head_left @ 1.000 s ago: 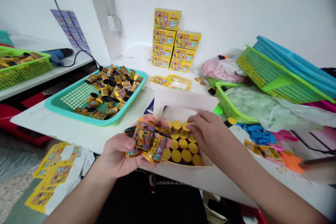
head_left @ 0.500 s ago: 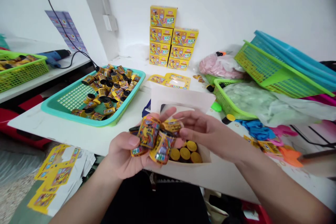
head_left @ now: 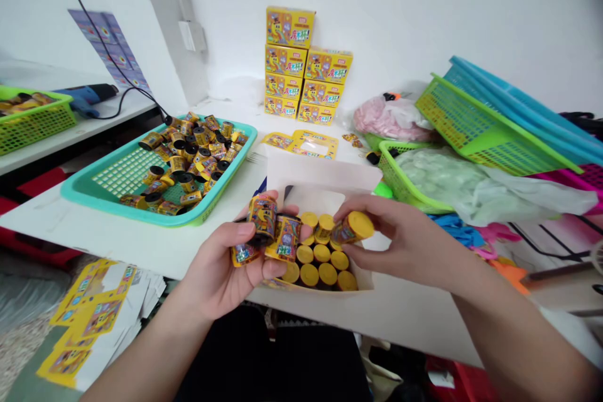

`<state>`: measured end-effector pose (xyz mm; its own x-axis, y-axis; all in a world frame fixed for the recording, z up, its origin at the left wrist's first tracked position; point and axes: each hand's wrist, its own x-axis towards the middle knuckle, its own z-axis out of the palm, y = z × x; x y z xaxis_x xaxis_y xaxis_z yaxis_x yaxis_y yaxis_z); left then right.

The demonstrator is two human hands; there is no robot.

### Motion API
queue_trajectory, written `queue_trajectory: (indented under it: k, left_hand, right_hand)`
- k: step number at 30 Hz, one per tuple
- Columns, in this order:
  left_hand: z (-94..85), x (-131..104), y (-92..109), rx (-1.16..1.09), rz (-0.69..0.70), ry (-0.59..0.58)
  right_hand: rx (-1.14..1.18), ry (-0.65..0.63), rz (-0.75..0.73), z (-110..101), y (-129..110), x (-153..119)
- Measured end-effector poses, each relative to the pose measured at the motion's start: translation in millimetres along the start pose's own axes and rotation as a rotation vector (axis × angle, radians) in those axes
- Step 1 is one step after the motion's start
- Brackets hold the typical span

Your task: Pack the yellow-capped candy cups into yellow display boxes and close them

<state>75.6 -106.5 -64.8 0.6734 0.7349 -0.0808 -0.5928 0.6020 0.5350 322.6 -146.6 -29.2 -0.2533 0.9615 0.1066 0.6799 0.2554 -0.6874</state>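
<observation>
My left hand (head_left: 221,264) is closed around a few small printed canisters (head_left: 285,239), yellow with colourful labels and black ends. Between the thumb and fingers of my right hand (head_left: 396,242) is one canister with a yellow lid (head_left: 362,225), tilted above the open carton. The carton (head_left: 365,270) stands in front of me with its white flap (head_left: 325,171) raised at the back. Rows of upright canisters with yellow lids (head_left: 321,253) fill much of it. My left hand covers its left side.
A teal basket (head_left: 113,217) of loose canisters stands left. Closed yellow boxes (head_left: 285,59) are stacked by the wall, with flat cartons (head_left: 313,144) before them. Green baskets (head_left: 409,195) and plastic bags (head_left: 447,179) crowd the right. Printed card sheets (head_left: 89,326) lie below the table's left edge.
My right hand has moved right, away from the left hand's bunch, with one canister now in its fingers. More yellow lids in the carton have come into view.
</observation>
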Motion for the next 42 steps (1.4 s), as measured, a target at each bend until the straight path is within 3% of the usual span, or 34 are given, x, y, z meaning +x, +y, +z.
queue_trajectory:
  k: [6,10,13,17,24,27,30,32,35,38,42]
  left_hand:
    - [5.2,3.3,0.7,-0.063,0.006,0.063]
    - [7.3,5.5,-3.1,-0.064,0.008,0.085]
    - [6.7,3.0,-7.9,0.008,0.011,0.109]
    - [7.6,0.6,-14.2,0.087,0.004,0.05]
    - [9.6,0.6,-23.5,0.217,0.074,0.111]
    - [6.5,-2.3,-16.4,0.488,0.204,0.094]
    - [7.8,-4.5,0.1,0.977,0.384,0.033]
    - [12.2,-2.8,9.9,1.285,0.428,-0.05]
    - [19.5,8.9,13.7,1.633,0.314,-0.164]
    - [20.7,30.0,4.5,1.9,0.172,-0.208]
    - [8.8,56.0,-14.0,2.015,0.249,-0.29]
  right_hand:
    - [-0.589,-0.171,0.028,12.4,4.3,2.1]
    - [-0.826,-0.076,0.082,21.4,-0.7,6.6]
    - [-0.534,0.076,0.036,23.4,-14.8,8.6]
    - [-0.035,0.084,-0.15,30.0,-31.5,7.3]
    - [-0.106,0.191,-0.203,44.7,-34.0,3.4]
    - [-0.136,0.221,-0.181,35.4,-28.4,0.6]
    - [-0.092,0.187,-0.13,17.6,-17.2,-2.4]
    - [-0.066,0.127,-0.092,8.1,-10.4,-3.4]
    - [-0.173,0.03,-0.009,5.6,-8.3,-2.6]
    - [-0.316,-0.104,0.067,14.5,-13.3,0.9]
    - [-0.462,-0.095,0.106,26.1,-10.0,7.0]
